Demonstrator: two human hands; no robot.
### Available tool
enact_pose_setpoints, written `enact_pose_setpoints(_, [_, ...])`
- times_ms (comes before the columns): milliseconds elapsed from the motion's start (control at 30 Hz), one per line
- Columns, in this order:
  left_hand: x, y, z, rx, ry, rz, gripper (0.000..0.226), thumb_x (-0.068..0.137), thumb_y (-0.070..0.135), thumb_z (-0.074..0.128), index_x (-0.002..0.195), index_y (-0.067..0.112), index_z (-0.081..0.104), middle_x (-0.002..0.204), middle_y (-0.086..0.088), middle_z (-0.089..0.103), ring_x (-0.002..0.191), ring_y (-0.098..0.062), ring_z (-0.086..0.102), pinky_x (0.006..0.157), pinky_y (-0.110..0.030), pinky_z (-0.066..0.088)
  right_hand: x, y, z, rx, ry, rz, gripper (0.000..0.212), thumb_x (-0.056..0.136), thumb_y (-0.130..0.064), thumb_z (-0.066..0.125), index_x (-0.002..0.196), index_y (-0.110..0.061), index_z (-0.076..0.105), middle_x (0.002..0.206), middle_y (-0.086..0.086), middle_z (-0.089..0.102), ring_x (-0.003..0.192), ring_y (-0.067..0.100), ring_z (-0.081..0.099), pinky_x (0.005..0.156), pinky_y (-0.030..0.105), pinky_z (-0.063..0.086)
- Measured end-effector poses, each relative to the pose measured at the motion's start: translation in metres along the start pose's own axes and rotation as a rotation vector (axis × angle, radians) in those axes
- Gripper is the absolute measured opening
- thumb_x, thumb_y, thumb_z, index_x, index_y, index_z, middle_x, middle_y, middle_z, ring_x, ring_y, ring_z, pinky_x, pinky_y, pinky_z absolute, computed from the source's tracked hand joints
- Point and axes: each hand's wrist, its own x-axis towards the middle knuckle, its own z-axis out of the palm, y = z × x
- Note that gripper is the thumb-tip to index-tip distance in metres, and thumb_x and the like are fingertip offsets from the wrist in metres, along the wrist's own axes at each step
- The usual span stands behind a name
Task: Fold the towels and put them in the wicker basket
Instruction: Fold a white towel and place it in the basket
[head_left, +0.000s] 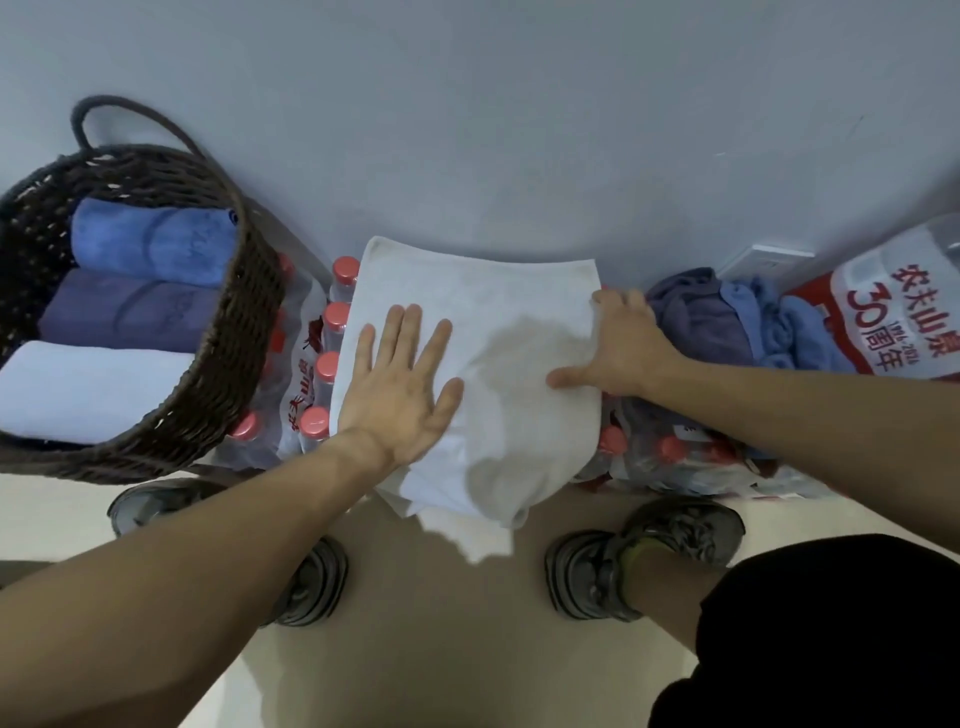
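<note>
White towel (498, 332) lies spread on top of shrink-wrapped packs of water bottles (332, 332), pink-red caps showing at its left and right edges. Near edge of the towel droops off the front of the packs toward the floor; far edge sits close to the grey wall (519, 104).

Left hand (400, 384) flat on the towel's left half, palm down, fingers straight and slightly spread, pressing. Right hand (618, 343) at the towel's right edge: thumb lies on top of the cloth, fingers curl over the edge, so it pinches that edge.

Wicker basket (228, 332) stands at the left end, just beside the bottle packs, dark weave, handle up against the wall. Inside, three folded towels side by side: blue towel (150, 244) farthest, purple towel (130, 312) in the middle, pale towel (88, 389) nearest.

Right end: loose pile of unfolded towels (727, 322), purple and blue, on the packs, touching the right hand's knuckles. Beyond it a red-and-white printed pack wrapper (883, 312).

Below: beige floor (441, 649), person's grey shoes (597, 577), black shorts at lower right.
</note>
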Motion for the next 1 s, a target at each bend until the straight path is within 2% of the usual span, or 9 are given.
enact_pose_setpoints(100, [0.000,-0.002,0.001,-0.005,-0.006,0.007,0.069,0.094,0.068,0.003,0.155,0.036,-0.005,0.163,-0.008,-0.011,0.148,-0.023,-0.021,0.120,-0.049,-0.009,-0.025,0.010,0.009,0.015,-0.082,0.096,0.099,0.062,-0.058,0.084,0.132,-0.006,0.036,0.128,0.012,0.046,0.120,0.032,0.045,0.091,0.038,0.043])
enact_pose_setpoints(167, [0.001,-0.003,0.003,-0.010,0.008,0.006,0.069,0.093,0.068,0.004,0.155,0.037,-0.002,0.164,-0.008,-0.010,0.149,-0.023,-0.020,0.120,-0.050,-0.007,-0.041,0.016,0.018,0.070,-0.164,0.145,0.095,0.063,-0.056,0.085,0.129,-0.009,0.035,0.123,0.006,0.051,0.113,0.029,0.053,0.084,0.034,0.045])
enact_pose_setpoints(333, [0.002,-0.002,0.005,-0.041,0.042,0.009,0.068,0.093,0.066,0.008,0.154,0.036,0.005,0.164,-0.008,-0.005,0.150,-0.024,-0.016,0.121,-0.049,-0.006,-0.052,0.010,0.030,0.317,-0.057,0.298,0.080,0.060,-0.038,0.093,0.117,-0.007,0.046,0.116,0.008,0.060,0.105,0.029,0.059,0.088,0.042,0.053])
enact_pose_setpoints(433, [0.002,-0.003,0.005,-0.039,0.048,0.005,0.068,0.094,0.063,0.009,0.155,0.034,0.005,0.164,-0.008,-0.004,0.150,-0.024,-0.015,0.121,-0.050,-0.005,-0.050,0.004,0.036,0.416,-0.099,0.385,0.055,0.067,-0.027,0.089,0.105,0.004,0.065,0.108,0.016,0.069,0.098,0.033,0.065,0.074,0.036,0.053])
enact_pose_setpoints(533, [0.002,-0.003,0.005,-0.044,0.069,0.012,0.068,0.094,0.061,0.013,0.155,0.032,0.010,0.163,-0.009,0.001,0.150,-0.025,-0.010,0.121,-0.050,-0.003,-0.052,0.002,0.036,0.455,-0.090,0.323,0.035,0.075,-0.026,0.081,0.095,0.002,0.072,0.100,0.016,0.072,0.091,0.032,0.067,0.074,0.041,0.054])
enact_pose_setpoints(667, [0.003,-0.005,0.006,-0.067,0.076,0.023,0.067,0.094,0.060,0.013,0.155,0.031,0.011,0.163,-0.009,0.003,0.150,-0.025,-0.009,0.121,-0.048,-0.003,-0.058,0.006,0.031,0.657,-0.013,0.244,0.009,0.083,-0.021,0.075,0.083,-0.018,0.067,0.097,0.007,0.074,0.075,0.019,0.068,0.064,0.033,0.057])
enact_pose_setpoints(767, [0.002,-0.005,0.005,-0.065,0.081,0.023,0.066,0.095,0.059,0.013,0.155,0.031,0.012,0.163,-0.009,0.003,0.150,-0.026,-0.008,0.121,-0.049,-0.003,-0.066,0.016,0.028,0.880,-0.110,0.242,0.008,0.089,-0.019,0.071,0.093,-0.014,0.067,0.098,0.007,0.075,0.078,0.020,0.073,0.065,0.036,0.061])
enact_pose_setpoints(900, [0.001,-0.004,0.004,-0.065,0.085,0.020,0.066,0.095,0.059,0.014,0.155,0.031,0.012,0.163,-0.009,0.003,0.150,-0.025,-0.008,0.121,-0.048,-0.004,-0.076,0.027,0.031,0.714,-0.048,0.245,0.032,0.087,-0.037,0.071,0.076,-0.011,0.057,0.073,0.004,0.067,0.056,0.011,0.061,0.049,0.020,0.047])
enact_pose_setpoints(1000, [0.001,-0.004,0.003,-0.056,0.072,0.013,0.067,0.094,0.059,0.014,0.155,0.032,0.010,0.163,-0.008,0.001,0.150,-0.024,-0.011,0.121,-0.048,-0.005,-0.080,0.032,0.037,0.645,-0.029,0.246,0.035,0.086,-0.038,0.073,0.075,-0.010,0.055,0.069,0.003,0.065,0.060,0.013,0.058,0.052,0.020,0.046])
